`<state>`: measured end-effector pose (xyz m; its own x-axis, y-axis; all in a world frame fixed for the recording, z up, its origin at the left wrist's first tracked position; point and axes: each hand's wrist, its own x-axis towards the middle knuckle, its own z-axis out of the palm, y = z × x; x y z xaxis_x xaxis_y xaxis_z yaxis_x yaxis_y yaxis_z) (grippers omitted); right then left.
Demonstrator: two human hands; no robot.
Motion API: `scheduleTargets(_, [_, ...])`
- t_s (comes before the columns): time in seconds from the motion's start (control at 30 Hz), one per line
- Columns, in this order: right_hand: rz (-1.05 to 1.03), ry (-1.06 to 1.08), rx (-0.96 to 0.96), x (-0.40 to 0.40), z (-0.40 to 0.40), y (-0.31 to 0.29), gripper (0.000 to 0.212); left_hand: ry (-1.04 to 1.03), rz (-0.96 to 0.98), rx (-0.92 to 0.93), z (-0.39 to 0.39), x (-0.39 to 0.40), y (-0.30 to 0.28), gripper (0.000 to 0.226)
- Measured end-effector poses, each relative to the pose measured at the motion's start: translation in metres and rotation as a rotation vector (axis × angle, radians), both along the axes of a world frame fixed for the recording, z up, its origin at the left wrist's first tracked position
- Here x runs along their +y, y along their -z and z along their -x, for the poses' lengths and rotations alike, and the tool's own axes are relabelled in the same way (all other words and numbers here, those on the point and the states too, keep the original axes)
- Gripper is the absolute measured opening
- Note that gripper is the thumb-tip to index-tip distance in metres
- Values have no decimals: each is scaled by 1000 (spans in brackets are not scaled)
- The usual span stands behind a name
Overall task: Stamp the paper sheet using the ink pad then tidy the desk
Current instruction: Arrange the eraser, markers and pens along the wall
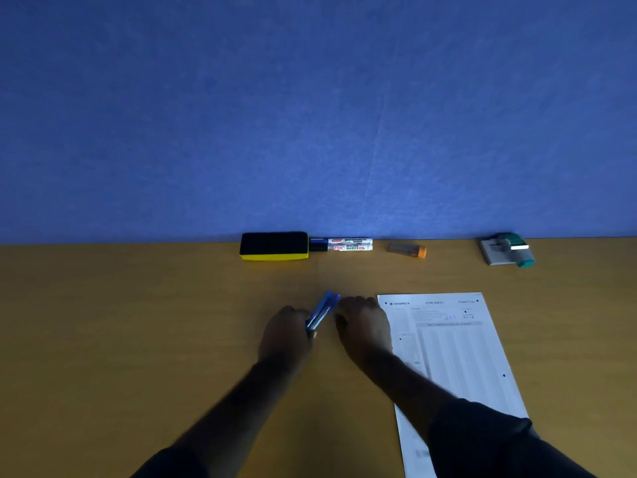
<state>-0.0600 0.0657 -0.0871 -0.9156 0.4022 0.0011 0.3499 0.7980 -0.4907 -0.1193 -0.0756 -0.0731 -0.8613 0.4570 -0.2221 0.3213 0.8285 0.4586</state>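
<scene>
Your left hand point(287, 334) is closed around two blue pens point(322, 310), their tips angled toward one o'clock, while your right hand point(362, 324) sits curled just beside them; whether its fingers touch the pens or hold anything, the dim view does not tell. The sheet point(458, 357) lies flat at three o'clock from your hands, its left edge under your right forearm, a small blue mark near its top. The ink pad point(496, 251) waits far off at two o'clock against the blue partition point(310, 115), with a green-capped stamp point(517, 250) lying across it.

By the look of it, tidying is in hand: along the back edge at twelve o'clock the eraser point(274, 246), two markers point(344, 244) and an orange-capped tube point(406, 250) already sit in a row. Whether the sheet bears a stamp cannot be made out.

The next move likely calls for carrying the pens forward to that row, keeping them parallel to the wall. The desk point(138, 322) between your hands and the row is open, and the nine o'clock side is bare; mind only the sheet's corner beside your right knuckles, which a sweeping wrist could drag.
</scene>
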Motion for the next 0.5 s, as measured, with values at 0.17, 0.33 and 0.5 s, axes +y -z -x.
scheduleTargets(0.17, [142, 172, -175, -10, 3, -2, 27, -22, 170, 5, -5, 22, -6, 22])
scheduleTargets(0.33, [409, 219, -230, -13, 12, -4, 26, -70, 134, -109, -2, 32, -7, 23])
scheduleTargets(0.5, [638, 334, -217, -18, 17, -4, 28, -158, -53, -225, -3, 30, -7, 18])
